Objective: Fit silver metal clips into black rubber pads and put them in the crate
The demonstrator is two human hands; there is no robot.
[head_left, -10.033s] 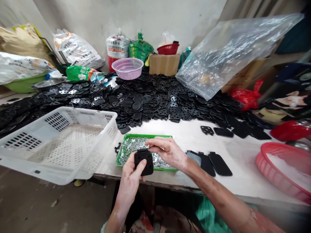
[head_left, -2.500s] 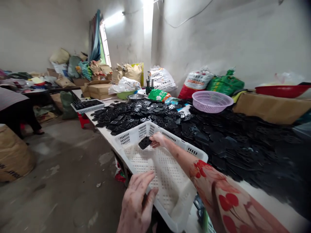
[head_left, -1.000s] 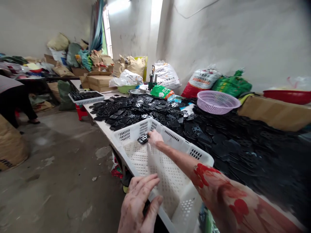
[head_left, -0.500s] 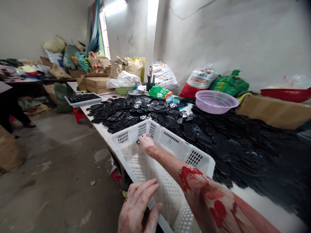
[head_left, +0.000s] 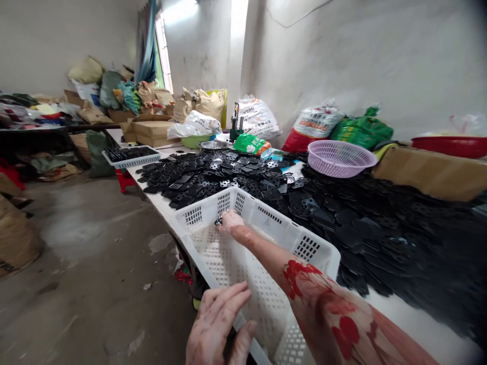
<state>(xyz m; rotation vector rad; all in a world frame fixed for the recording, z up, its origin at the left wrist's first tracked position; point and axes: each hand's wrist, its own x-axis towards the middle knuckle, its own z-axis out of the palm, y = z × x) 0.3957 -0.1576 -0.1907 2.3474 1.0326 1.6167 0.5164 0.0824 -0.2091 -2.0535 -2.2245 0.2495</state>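
A white plastic basket (head_left: 203,271) with slotted walls sits at the table's edge in front of me. My right hand (head_left: 232,222) reaches down inside it at the far end, its fingers closed on a black perforated plate (head_left: 218,221). Most of that plate is hidden behind the fingers. Over the basket's near left rim hovers my left hand (head_left: 220,320), open, thumb apart from the fingers, holding nothing. Beyond the basket spreads a wide heap of similar black plates (head_left: 198,175).
A purple basket (head_left: 340,161) rests on the heap, with a cardboard box (head_left: 426,172) to its right. Filled sacks (head_left: 312,126) lean against the wall. Farther left stands a tray of black pieces (head_left: 131,156) above a red stool (head_left: 125,178).
The person at the far left has gone out of view. My right hand has shifted slightly within the basket, and more of the black plate shows. My left hand has barely moved.
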